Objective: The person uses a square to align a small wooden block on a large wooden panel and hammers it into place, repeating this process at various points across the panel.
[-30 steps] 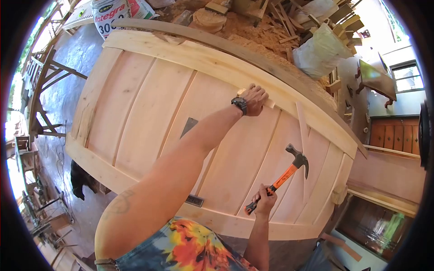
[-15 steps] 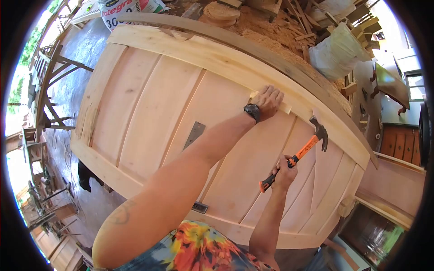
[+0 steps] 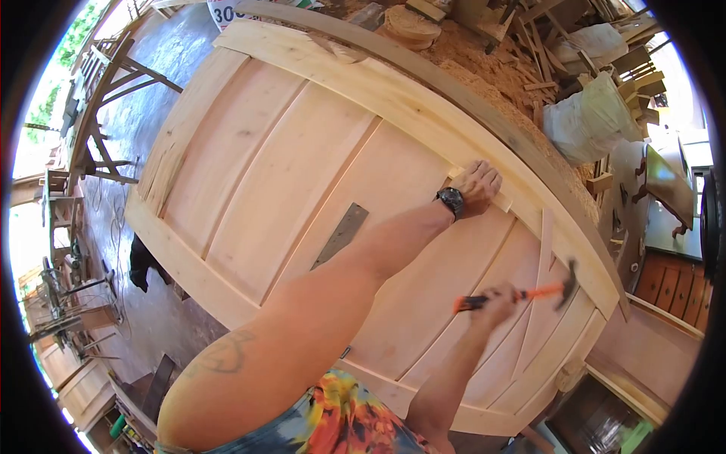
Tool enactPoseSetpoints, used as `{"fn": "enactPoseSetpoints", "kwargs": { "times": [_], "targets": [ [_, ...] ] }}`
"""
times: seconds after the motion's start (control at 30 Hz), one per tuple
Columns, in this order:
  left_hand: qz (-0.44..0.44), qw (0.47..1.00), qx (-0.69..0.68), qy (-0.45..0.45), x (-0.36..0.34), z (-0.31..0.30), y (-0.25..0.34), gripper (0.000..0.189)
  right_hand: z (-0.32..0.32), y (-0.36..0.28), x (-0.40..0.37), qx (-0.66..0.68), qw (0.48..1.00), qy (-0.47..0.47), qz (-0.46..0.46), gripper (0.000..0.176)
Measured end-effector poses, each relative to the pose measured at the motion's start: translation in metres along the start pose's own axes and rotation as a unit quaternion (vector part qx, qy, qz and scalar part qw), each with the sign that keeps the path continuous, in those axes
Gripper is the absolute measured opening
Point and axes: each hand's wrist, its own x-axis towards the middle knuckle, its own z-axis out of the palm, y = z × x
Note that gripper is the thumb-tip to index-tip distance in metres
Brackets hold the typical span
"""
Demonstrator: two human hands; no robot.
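A large pale wooden door panel (image 3: 287, 159) lies flat before me. My left hand (image 3: 479, 185), with a black watch at the wrist, presses a small wooden strip (image 3: 501, 202) against the inner edge of the door's far frame rail. My right hand (image 3: 493, 303) grips an orange-handled claw hammer (image 3: 529, 292), blurred with motion, its dark head (image 3: 567, 284) low over the panel near a thin loose wooden slat (image 3: 538, 280).
A flat metal square (image 3: 340, 236) rests on the panel near my left forearm. Beyond the door lie sawdust, wood offcuts (image 3: 529, 45) and a white sack (image 3: 594, 113). Wooden trestles (image 3: 106, 113) stand at the left, dark furniture (image 3: 669, 189) at the right.
The hammer has swung down and to the right, from raised near the frame rail to low over the panel. My left hand keeps pressing the small strip. The view has shifted.
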Motion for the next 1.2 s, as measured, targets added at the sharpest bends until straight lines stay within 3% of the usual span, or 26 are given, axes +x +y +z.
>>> {"fn": "enactPoseSetpoints", "kwargs": {
  "times": [0.03,0.07,0.13,0.2,0.27,0.33,0.4,0.43,0.47,0.5,0.53,0.6,0.7,0.73,0.83,0.9,0.97,1.03,1.07,1.13,1.2],
  "targets": [
    [-0.001,1.0,-0.001,0.004,-0.001,0.002,0.001,0.043,0.0,0.018,-0.006,-0.089,0.987,-0.127,0.034,0.016],
    [-0.008,1.0,0.0,0.005,-0.003,0.004,0.002,0.043,-0.01,0.013,-0.001,-0.095,0.986,-0.132,0.034,0.016],
    [0.003,1.0,0.004,0.029,-0.001,0.007,-0.002,0.042,-0.01,-0.011,-0.004,-0.293,0.922,-0.254,-0.008,0.019],
    [0.003,1.0,0.01,0.02,0.0,0.006,0.0,0.041,-0.014,-0.013,-0.008,-0.267,0.929,-0.254,-0.011,0.021],
    [-0.002,1.0,0.016,0.009,0.0,0.002,-0.001,0.041,-0.014,-0.02,-0.012,-0.15,0.978,-0.142,-0.017,0.018],
    [0.005,1.0,0.011,0.021,-0.001,0.003,-0.001,0.04,-0.009,-0.016,0.0,-0.103,0.989,-0.104,-0.024,0.017],
    [0.01,0.999,0.018,0.031,-0.003,0.008,-0.002,0.04,0.005,-0.009,0.006,0.034,0.999,0.0,0.009,0.017],
    [0.015,0.999,0.028,0.043,-0.002,0.01,-0.002,0.04,0.001,0.019,0.008,-0.079,0.996,-0.049,-0.003,0.016],
    [0.016,0.999,0.023,0.043,-0.002,0.01,0.002,0.04,-0.009,0.009,0.006,-0.08,0.996,-0.044,-0.005,0.016],
    [0.006,0.999,0.014,0.043,-0.001,0.007,0.004,0.04,-0.018,-0.009,0.002,-0.22,0.963,-0.153,-0.02,0.016],
    [-0.006,0.999,0.01,0.043,-0.001,0.005,0.0,0.04,-0.02,-0.021,0.0,-0.353,0.898,-0.26,-0.034,0.016],
    [0.003,0.999,0.016,0.034,0.002,0.002,-0.001,0.04,-0.027,-0.035,0.006,-0.31,0.918,-0.244,-0.045,0.018],
    [0.009,0.999,-0.003,0.045,0.0,0.005,0.0,0.037,-0.048,-0.055,0.013,-0.166,0.981,-0.086,-0.056,0.017],
    [0.006,0.997,-0.02,0.074,0.001,0.004,-0.001,0.034,-0.05,-0.055,0.02,-0.163,0.982,-0.083,-0.054,0.017],
    [0.0,0.999,0.002,0.049,0.0,0.004,0.0,0.04,-0.033,-0.029,0.037,0.028,0.998,0.046,-0.042,0.018],
    [-0.008,0.999,-0.016,0.048,-0.001,0.003,-0.002,0.039,-0.008,-0.004,0.01,0.02,0.997,0.013,-0.068,0.016],
    [-0.011,0.998,-0.04,0.048,-0.001,0.003,0.002,0.039,-0.018,-0.018,0.001,-0.154,0.981,-0.11,-0.046,0.016],
    [-0.011,0.998,-0.027,0.05,0.001,0.001,-0.001,0.038,-0.023,-0.031,-0.003,-0.321,0.918,-0.232,-0.027,0.02],
    [-0.01,0.998,-0.025,0.052,0.004,0.002,-0.002,0.038,-0.028,-0.032,0.0,-0.319,0.918,-0.233,-0.029,0.02],
    [-0.007,0.999,-0.007,0.046,0.001,0.002,0.0,0.037,-0.042,-0.039,0.011,-0.186,0.973,-0.133,-0.039,0.019],
    [-0.007,0.999,-0.004,0.045,0.0,0.0,0.001,0.037,-0.036,-0.038,0.019,-0.163,0.979,-0.109,-0.05,0.019]
  ]
}}
